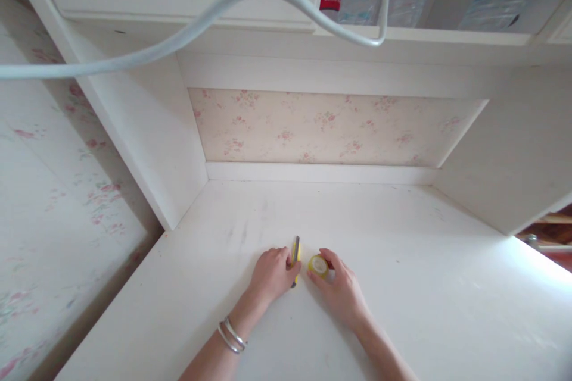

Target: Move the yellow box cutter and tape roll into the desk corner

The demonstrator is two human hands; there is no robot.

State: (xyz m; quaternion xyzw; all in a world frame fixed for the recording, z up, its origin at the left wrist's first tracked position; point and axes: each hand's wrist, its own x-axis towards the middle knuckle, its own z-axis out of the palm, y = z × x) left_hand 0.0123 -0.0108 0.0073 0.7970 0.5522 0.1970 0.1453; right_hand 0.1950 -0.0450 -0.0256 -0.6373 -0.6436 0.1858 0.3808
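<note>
My left hand (271, 274) pinches the utility knife (297, 250) mid-body — stiff, light, I'd judge, ends poking out either side of the grip. Just right of that, my right hand (344, 290) holds the tape roll (318, 265) — probably light, firm, best taken by its rim.

Wht desktop (402, 309): smudged, 2 small items nr centre

Flat wht surface, sheen brightest at far R. Grey smudges (244, 232) twd back, L of ctr; few tiny dark specks (397, 261) scattered abt. Faint scuffs (438, 212) twd back on R side. Nr mid: yellow/dk cutter (296, 252), long + thin, set approx. front-to-back, at desktop level. Just R of it, small gap btwn, yellow tape roll (318, 265), round face up, pale middle. Both are held, so can't tell if full wt of either is on desktop.
</note>
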